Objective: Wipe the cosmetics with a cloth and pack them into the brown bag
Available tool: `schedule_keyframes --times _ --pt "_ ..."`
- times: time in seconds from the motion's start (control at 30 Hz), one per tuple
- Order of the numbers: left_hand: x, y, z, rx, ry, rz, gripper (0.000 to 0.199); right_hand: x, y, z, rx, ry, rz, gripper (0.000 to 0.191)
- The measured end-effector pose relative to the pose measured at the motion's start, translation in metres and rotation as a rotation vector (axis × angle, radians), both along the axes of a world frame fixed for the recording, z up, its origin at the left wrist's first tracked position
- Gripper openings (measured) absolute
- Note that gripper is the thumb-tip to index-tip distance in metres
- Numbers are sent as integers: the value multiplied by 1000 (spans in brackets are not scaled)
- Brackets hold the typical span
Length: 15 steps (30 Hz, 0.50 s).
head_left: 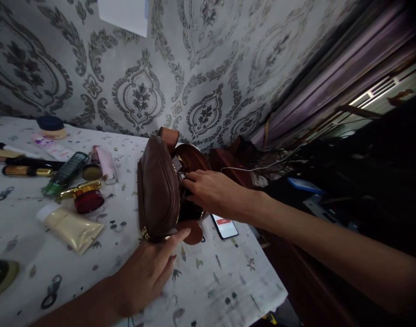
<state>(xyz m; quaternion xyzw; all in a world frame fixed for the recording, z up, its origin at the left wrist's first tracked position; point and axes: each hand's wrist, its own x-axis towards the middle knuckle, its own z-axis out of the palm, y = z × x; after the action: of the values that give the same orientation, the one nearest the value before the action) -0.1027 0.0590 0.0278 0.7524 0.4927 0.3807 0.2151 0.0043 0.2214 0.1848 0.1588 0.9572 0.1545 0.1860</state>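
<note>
A brown zippered bag [159, 188] lies on the patterned white tablecloth, its mouth open toward the right. My left hand [148, 268] grips the bag's near end, the index finger stretched along its edge by a round brown flap [192, 232]; the other fingers are partly hidden. My right hand [211, 190] reaches into the opening from the right. Its fingers are bent together at the gold zipper edge, with their tips in shadow. A small sparkly item [177, 163] shows just beyond them inside the bag. What the right fingers hold is hidden.
Left of the bag lie a cream tube [71, 227], a red-based jar [88, 200], a dark green bottle [68, 170], a pink tube [105, 164] and several brushes or sticks. A lit phone [224, 226] lies near the table's right edge. Patterned wallpaper rises behind.
</note>
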Motion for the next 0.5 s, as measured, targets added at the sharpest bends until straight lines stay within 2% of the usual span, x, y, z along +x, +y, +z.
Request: schedule_keyframes --times 0.17,0.3,0.5 --pt "-1 -1 -2 -47 10 -27 57 8 2 10 126 4 -18 29" --pt "-2 -1 -3 -61 -2 -36 56 10 2 4 136 -56 -69 41" --pt "-2 0 -4 -47 -31 -53 57 11 0 -3 62 -70 -192 24"
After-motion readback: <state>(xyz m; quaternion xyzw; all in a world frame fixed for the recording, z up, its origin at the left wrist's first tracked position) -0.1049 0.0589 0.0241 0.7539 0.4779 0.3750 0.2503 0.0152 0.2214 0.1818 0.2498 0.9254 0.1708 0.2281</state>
